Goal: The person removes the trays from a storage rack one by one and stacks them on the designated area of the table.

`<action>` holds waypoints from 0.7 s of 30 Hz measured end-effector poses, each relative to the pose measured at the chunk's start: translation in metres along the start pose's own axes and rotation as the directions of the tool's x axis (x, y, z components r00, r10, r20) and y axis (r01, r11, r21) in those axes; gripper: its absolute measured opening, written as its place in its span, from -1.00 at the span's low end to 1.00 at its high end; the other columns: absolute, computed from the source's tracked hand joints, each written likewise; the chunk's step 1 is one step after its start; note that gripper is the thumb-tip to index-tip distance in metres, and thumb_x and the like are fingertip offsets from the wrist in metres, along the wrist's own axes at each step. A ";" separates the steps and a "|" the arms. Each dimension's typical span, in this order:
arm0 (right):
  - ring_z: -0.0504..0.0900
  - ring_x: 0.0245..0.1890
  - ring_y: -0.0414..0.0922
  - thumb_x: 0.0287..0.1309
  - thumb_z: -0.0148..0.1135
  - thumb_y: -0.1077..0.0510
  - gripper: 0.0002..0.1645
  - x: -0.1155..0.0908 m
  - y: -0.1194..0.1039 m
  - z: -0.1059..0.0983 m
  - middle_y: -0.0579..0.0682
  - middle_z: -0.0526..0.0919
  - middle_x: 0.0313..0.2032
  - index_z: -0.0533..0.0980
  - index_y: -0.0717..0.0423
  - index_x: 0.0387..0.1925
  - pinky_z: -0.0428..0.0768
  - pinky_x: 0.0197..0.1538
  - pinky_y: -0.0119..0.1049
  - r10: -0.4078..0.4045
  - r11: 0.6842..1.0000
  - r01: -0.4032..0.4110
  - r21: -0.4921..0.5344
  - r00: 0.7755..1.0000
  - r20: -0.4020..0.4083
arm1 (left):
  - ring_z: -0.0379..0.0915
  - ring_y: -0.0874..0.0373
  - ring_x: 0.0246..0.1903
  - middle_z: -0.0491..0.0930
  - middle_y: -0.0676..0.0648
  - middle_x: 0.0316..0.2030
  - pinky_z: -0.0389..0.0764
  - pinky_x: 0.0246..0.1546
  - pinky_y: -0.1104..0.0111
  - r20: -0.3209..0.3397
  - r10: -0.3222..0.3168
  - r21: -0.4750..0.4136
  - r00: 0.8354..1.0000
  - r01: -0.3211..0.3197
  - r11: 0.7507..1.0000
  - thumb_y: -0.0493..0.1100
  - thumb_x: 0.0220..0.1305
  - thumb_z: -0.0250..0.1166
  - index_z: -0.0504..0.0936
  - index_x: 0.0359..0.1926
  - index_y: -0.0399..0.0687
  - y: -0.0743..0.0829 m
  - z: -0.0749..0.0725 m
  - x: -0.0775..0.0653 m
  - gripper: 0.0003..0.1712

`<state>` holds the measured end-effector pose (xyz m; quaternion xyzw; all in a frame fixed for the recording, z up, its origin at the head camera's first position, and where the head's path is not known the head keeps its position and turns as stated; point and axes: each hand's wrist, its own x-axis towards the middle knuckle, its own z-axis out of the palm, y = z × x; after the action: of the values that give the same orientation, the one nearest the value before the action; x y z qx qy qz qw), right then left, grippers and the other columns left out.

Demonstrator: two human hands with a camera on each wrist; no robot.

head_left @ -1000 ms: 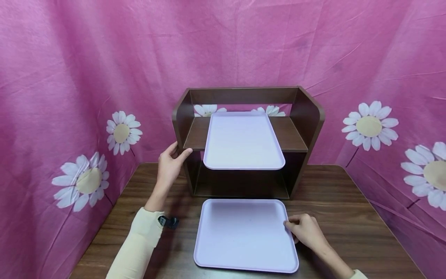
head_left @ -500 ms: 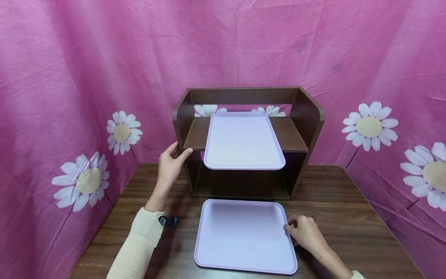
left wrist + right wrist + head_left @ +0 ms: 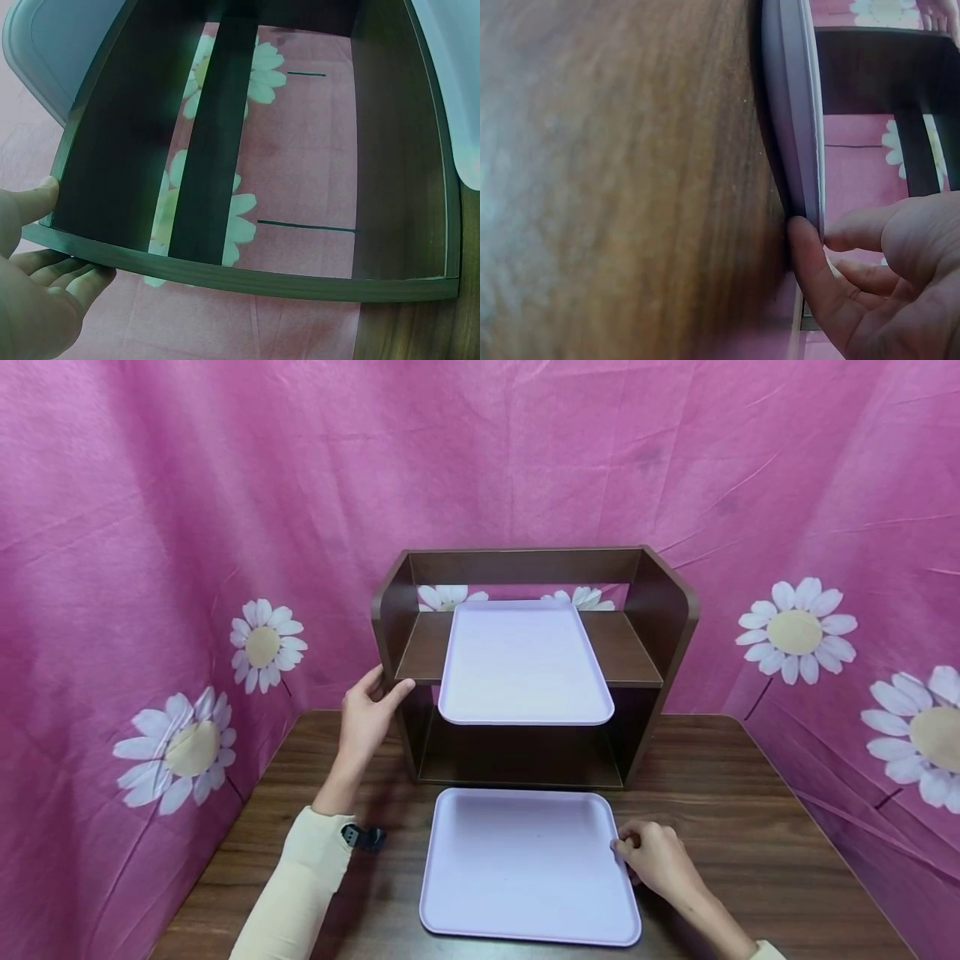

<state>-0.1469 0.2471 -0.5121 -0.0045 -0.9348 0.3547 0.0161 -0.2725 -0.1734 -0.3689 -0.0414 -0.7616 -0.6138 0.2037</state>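
Observation:
A dark brown two-tier wooden shelf (image 3: 645, 656) stands at the back of the table. My left hand (image 3: 365, 714) grips its left side panel, the thumb on the front edge and the fingers along the outer face, as the left wrist view shows. One pale lilac tray (image 3: 525, 664) lies lengthwise on the upper board, its near end jutting past the front edge. A second lilac tray (image 3: 528, 868) lies crosswise in front of the shelf. Its right rim is pinched by my right hand (image 3: 660, 858), thumb above and fingertips under the lip in the right wrist view.
The wood-grain table (image 3: 735, 827) carries both shelf and front tray. A pink cloth (image 3: 525, 460) with printed daisies hangs behind and at both sides. A black strap (image 3: 363, 837) sits on the left wrist. The shelf's lower compartment (image 3: 517, 756) opens forward.
My right hand and the front tray's right side have shifted very slightly toward me. The left hand, the shelf and the upper tray stay where they were.

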 end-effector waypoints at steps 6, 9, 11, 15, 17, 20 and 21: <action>0.59 -0.74 -0.25 0.23 0.42 0.28 -0.93 0.001 0.002 -0.001 -0.12 0.64 -0.59 0.67 0.16 -0.38 0.56 -0.66 -0.36 -0.002 1.000 0.002 0.021 1.000 0.004 | 0.64 -0.02 0.23 0.70 -0.30 0.22 0.58 -0.02 0.74 -0.001 0.000 -0.006 1.000 0.000 1.000 -0.13 0.35 0.53 0.63 0.36 -0.21 0.000 0.000 0.000 -0.38; 0.59 -0.74 -0.24 0.23 0.42 0.28 -0.93 0.002 0.002 -0.001 -0.11 0.64 -0.59 0.67 0.16 -0.37 0.57 -0.66 -0.35 0.006 1.000 -0.007 0.026 1.000 0.007 | 0.63 -0.01 0.24 0.70 -0.29 0.23 0.57 -0.01 0.74 0.002 -0.003 -0.008 1.000 0.003 1.000 -0.12 0.36 0.53 0.62 0.37 -0.21 0.000 0.000 0.000 -0.38; 0.59 -0.74 -0.24 0.22 0.43 0.28 -0.94 0.002 0.002 -0.001 -0.10 0.64 -0.60 0.67 0.16 -0.37 0.57 -0.65 -0.35 0.015 1.000 -0.016 0.023 1.000 0.010 | 0.63 -0.01 0.25 0.70 -0.29 0.23 0.57 0.00 0.74 0.005 -0.005 -0.010 1.000 0.005 1.000 -0.12 0.36 0.53 0.62 0.37 -0.21 0.000 0.000 -0.001 -0.38; 0.60 -0.74 -0.22 0.22 0.42 0.27 -0.94 0.003 0.001 -0.002 -0.11 0.64 -0.59 0.69 0.18 -0.36 0.59 -0.66 -0.34 0.016 0.999 -0.016 0.029 1.000 0.013 | 0.64 -0.02 0.23 0.71 -0.29 0.21 0.58 0.00 0.74 0.005 -0.002 -0.014 1.000 0.002 1.000 -0.12 0.36 0.53 0.63 0.36 -0.20 0.000 0.001 -0.001 -0.39; 0.60 -0.74 -0.21 0.24 0.41 0.25 -0.94 0.003 0.000 -0.003 -0.11 0.64 -0.60 0.69 0.18 -0.36 0.59 -0.67 -0.34 0.017 0.999 -0.017 0.029 1.000 0.011 | 0.64 -0.02 0.22 0.71 -0.29 0.20 0.58 0.00 0.73 0.003 0.003 -0.016 1.000 -0.002 1.000 -0.13 0.35 0.53 0.64 0.36 -0.20 -0.001 0.001 0.000 -0.39; 0.58 -0.74 -0.20 0.28 0.37 0.23 -0.91 0.004 -0.002 -0.006 -0.10 0.62 -0.64 0.70 0.16 -0.35 0.58 -0.69 -0.34 0.026 1.000 -0.026 0.010 1.000 0.002 | 0.65 -0.02 0.22 0.72 -0.30 0.19 0.59 -0.01 0.73 -0.001 0.005 -0.017 1.000 -0.005 1.000 -0.14 0.35 0.53 0.64 0.35 -0.20 -0.001 0.001 0.001 -0.40; 0.59 -0.74 -0.20 0.29 0.35 0.23 -0.90 0.005 -0.004 -0.007 -0.10 0.62 -0.65 0.70 0.15 -0.34 0.58 -0.69 -0.34 0.028 1.000 -0.028 0.006 1.000 0.000 | 0.65 -0.02 0.22 0.72 -0.30 0.19 0.59 -0.01 0.73 -0.002 0.007 -0.018 1.000 -0.007 1.000 -0.14 0.35 0.54 0.64 0.35 -0.20 -0.001 0.001 0.001 -0.40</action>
<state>-0.1514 0.2494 -0.5043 -0.0177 -0.9335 0.3580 0.0113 -0.2738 -0.1733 -0.3698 -0.0455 -0.7558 -0.6198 0.2061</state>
